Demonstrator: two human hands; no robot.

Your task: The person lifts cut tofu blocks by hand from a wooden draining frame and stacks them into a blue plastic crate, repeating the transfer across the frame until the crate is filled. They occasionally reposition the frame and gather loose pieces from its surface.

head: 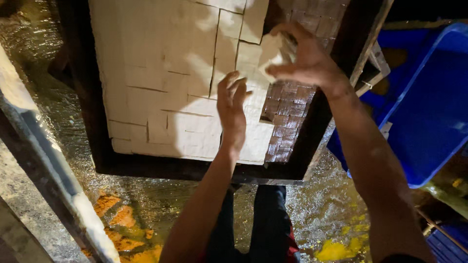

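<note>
A large slab of white tofu (161,87), scored into rectangular blocks, fills most of a dark wooden tray (97,146) in the upper middle of the frame. The tray's right part is bare, showing a brown woven mat (287,117) with a square-grid pattern.

The left hand (231,109) lies flat near the centre of the frame, fingers straight and together, palm down on the tofu close to its right edge. The right hand (304,58), higher and to the right, curls its fingers around a cut tofu block (270,56) at the slab's upper right corner, thumb below and fingers above, gripping it over the mat.

At the right edge of the frame sits a blue plastic crate (429,107), just beside the tray's right corner. Below the tray the wet floor (156,204) shines, with orange and yellow patches in the lower left and lower right. The person's dark trousers (263,224) show at bottom centre. A pale ledge (44,160) runs diagonally down the left side.
</note>
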